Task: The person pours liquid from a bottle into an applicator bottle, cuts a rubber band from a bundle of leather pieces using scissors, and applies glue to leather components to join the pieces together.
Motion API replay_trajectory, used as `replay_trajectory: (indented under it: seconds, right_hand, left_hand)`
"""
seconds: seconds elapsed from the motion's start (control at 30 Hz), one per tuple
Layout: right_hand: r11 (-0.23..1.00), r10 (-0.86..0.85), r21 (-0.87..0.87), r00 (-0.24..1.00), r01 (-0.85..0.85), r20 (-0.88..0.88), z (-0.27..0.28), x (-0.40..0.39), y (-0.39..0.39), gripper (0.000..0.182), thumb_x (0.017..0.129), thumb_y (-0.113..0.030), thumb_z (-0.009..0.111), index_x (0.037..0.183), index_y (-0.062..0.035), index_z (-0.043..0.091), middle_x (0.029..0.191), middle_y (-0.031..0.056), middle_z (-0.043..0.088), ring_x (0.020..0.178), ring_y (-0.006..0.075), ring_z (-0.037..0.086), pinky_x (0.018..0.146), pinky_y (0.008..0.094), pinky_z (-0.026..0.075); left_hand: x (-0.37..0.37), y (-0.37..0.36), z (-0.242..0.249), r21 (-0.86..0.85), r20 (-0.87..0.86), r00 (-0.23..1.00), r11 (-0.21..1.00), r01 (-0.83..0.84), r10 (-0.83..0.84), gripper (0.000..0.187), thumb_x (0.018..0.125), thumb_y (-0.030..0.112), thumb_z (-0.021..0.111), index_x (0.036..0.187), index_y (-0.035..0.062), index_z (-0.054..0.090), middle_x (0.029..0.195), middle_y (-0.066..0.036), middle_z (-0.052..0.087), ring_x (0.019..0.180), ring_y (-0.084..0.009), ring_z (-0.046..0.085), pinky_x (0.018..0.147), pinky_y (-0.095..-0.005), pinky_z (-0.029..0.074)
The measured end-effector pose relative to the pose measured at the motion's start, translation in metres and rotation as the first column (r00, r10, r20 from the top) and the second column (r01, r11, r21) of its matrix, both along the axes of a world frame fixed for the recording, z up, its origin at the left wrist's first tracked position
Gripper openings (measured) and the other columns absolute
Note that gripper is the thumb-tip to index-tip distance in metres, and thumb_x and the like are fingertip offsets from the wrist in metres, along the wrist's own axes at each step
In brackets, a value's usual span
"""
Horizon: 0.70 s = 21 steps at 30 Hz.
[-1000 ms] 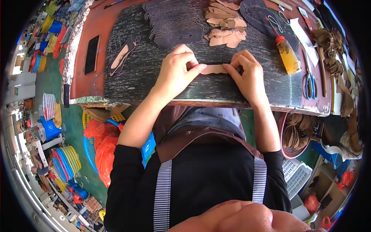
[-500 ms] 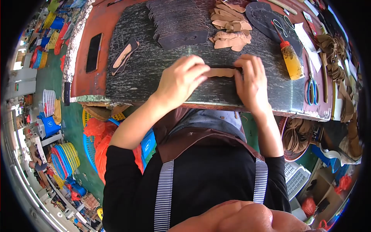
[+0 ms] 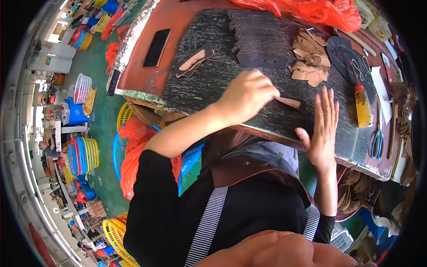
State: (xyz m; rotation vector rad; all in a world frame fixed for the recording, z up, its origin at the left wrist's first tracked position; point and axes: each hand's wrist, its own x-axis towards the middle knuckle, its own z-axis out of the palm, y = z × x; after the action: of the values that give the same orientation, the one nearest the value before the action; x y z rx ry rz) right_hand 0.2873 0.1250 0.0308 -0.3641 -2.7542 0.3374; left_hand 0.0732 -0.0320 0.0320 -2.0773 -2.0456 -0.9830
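Observation:
My left hand (image 3: 250,94) is closed at the near end of a narrow tan leather strip (image 3: 289,103) over the dark, scuffed work board (image 3: 204,95). The strip's other end points right, toward my right hand (image 3: 325,127). That hand is flat with fingers stretched and thumb out, near the board's front edge, holding nothing. Beyond my hands lie a row of overlapping dark leather pieces (image 3: 260,42) and a heap of tan leather pieces (image 3: 311,58). A tan piece on a dark piece (image 3: 195,61) lies at the left.
A phone (image 3: 157,47) lies on the red tabletop at left. On the right are a yellow glue bottle (image 3: 362,107) with a red cap and blue-handled scissors (image 3: 376,143). A red plastic bag (image 3: 320,13) lies at the back. Baskets (image 3: 83,153) stand on the floor at left.
The view has turned, shifting the table right. My right hand has let go of the strip's right end and lies flat; my left hand still has its left end, and the strip now slants.

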Motion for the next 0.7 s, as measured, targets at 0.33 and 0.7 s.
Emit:
replay_trajectory:
  seconds: [0.33, 0.7]
  right_hand:
    - [0.998, -0.019, -0.061, 0.995, 0.013, -0.096, -0.020, -0.020, 0.012, 0.074, 0.091, -0.046, 0.062, 0.146, -0.0013, 0.040, 0.156, 0.0179, 0.031, 0.147, 0.0355, 0.024, 0.120, 0.0506, 0.016]
    - [0.981, -0.070, -0.191, 0.989, 0.044, -0.133, -0.023, -0.018, 0.013, 0.065, 0.090, -0.037, 0.067, 0.141, -0.0026, 0.046, 0.152, 0.0184, 0.036, 0.141, 0.0384, 0.032, 0.116, 0.0492, 0.027]
  left_hand:
    - [-0.166, -0.140, -0.001, -0.076, -0.204, 0.707, 0.709, -0.701, 0.677, 0.034, 0.085, 0.023, 0.076, 0.112, 0.0045, 0.067, 0.104, -0.012, 0.069, 0.100, -0.0249, 0.064, 0.088, -0.0375, 0.049]
    - [-0.272, -0.125, -0.040, -0.110, -0.334, 0.418, 0.405, -0.908, 0.845, 0.071, 0.079, 0.032, 0.077, 0.137, 0.0057, 0.047, 0.126, -0.027, 0.054, 0.114, -0.0444, 0.056, 0.098, -0.0499, 0.047]
